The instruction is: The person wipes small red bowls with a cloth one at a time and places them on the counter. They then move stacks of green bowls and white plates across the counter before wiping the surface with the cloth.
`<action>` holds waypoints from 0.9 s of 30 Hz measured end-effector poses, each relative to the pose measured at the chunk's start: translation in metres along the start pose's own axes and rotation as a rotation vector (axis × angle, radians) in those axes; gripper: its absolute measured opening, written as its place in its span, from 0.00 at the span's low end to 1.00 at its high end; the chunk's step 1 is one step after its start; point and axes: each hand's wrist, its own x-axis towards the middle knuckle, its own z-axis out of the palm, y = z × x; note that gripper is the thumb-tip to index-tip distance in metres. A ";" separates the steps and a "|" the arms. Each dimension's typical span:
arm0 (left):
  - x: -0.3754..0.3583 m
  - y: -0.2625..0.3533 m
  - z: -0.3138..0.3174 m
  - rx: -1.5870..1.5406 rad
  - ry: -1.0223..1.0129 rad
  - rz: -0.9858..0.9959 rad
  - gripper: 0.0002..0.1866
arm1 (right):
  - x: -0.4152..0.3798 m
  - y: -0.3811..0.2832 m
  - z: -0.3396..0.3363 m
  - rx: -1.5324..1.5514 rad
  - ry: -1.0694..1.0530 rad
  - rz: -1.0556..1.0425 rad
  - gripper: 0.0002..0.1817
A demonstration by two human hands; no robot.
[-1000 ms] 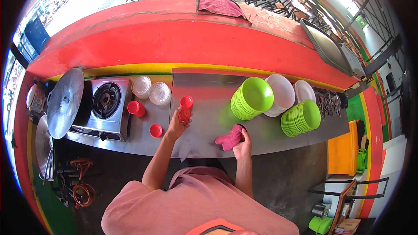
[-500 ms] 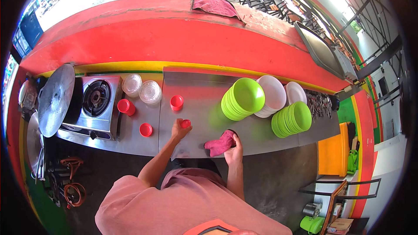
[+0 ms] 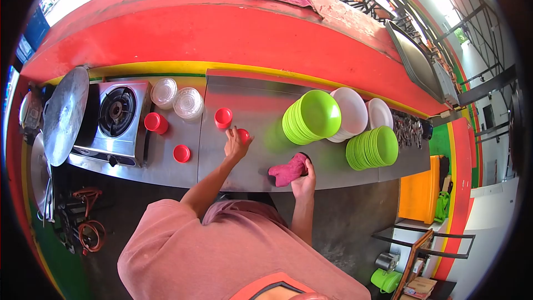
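My left hand (image 3: pixel 237 146) is closed around a small red cup (image 3: pixel 243 135) over the steel counter (image 3: pixel 239 103). Just beyond it stands another red cup (image 3: pixel 223 117). To the left are a stack of red cups (image 3: pixel 156 123) and a single red cup (image 3: pixel 181 154). My right hand (image 3: pixel 303 184) grips a bunched maroon cloth (image 3: pixel 286 171) near the counter's front edge, its fingers partly behind the fabric.
Stacked green bowls (image 3: pixel 317 114), a second green stack (image 3: pixel 377 147) and white bowls (image 3: pixel 351 112) stand right, with cutlery (image 3: pixel 408 128) beyond. Clear plastic lids (image 3: pixel 189 103), a gas stove (image 3: pixel 117 111) and a wok (image 3: pixel 66 116) are left. A red wall (image 3: pixel 222 41) runs behind.
My left hand has moved forward with the red cup, nearer the other red cup beyond it. My right hand, still gripping the cloth, has shifted slightly right. The view has tilted a little.
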 end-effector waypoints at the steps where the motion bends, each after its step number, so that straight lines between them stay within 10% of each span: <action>1: 0.001 -0.001 0.003 -0.008 0.014 0.022 0.48 | 0.003 0.001 0.004 -0.004 -0.006 0.002 0.12; 11: -0.044 -0.062 -0.041 -0.387 0.101 0.058 0.34 | 0.023 0.049 0.014 -0.801 0.038 -0.136 0.14; 17: -0.061 -0.114 -0.087 0.147 0.620 0.097 0.32 | 0.035 0.104 -0.071 -1.554 -0.093 -0.176 0.21; 27: -0.058 -0.152 -0.102 0.311 0.493 0.072 0.31 | 0.029 0.098 -0.059 -1.609 -0.186 -0.195 0.28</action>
